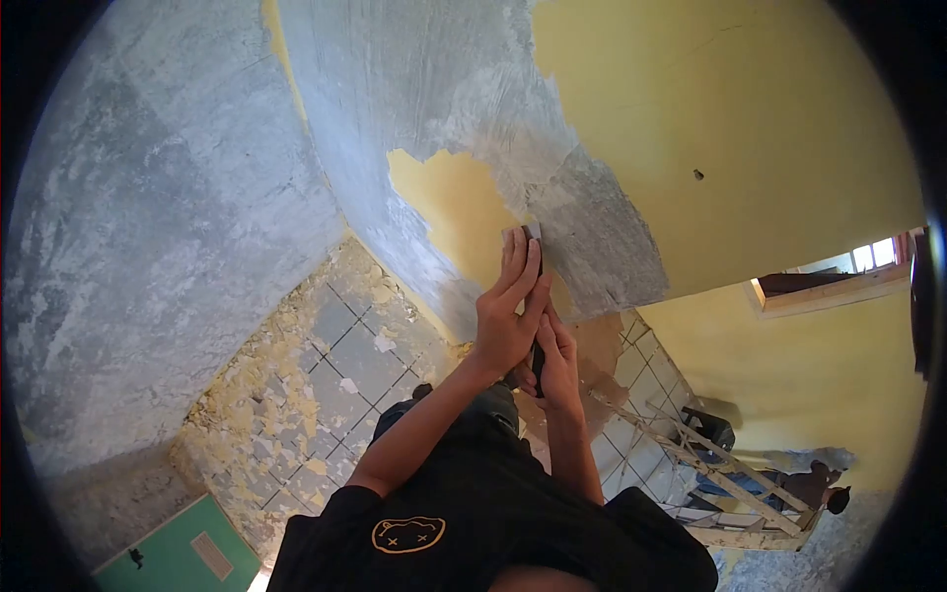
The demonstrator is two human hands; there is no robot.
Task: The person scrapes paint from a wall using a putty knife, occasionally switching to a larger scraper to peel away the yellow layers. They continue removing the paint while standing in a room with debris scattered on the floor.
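Observation:
Both my hands hold a paint scraper [534, 237] against the wall. My left hand [508, 314] lies over the tool with fingers stretched toward the blade, pressing it onto the edge of a yellow paint patch [449, 202]. My right hand [558, 360] grips the dark handle just below. The blade tip meets the wall where yellow paint borders bare grey plaster [592, 227]. Most of the tool is hidden under my fingers.
Scraped grey wall [168, 217] fills the left; unscraped yellow paint [730, 118] covers the upper right. The tiled floor [335, 385] below is littered with paint flakes. A wooden ladder [710, 464] and another person [814, 488] are at lower right. A green door [178, 553] is at lower left.

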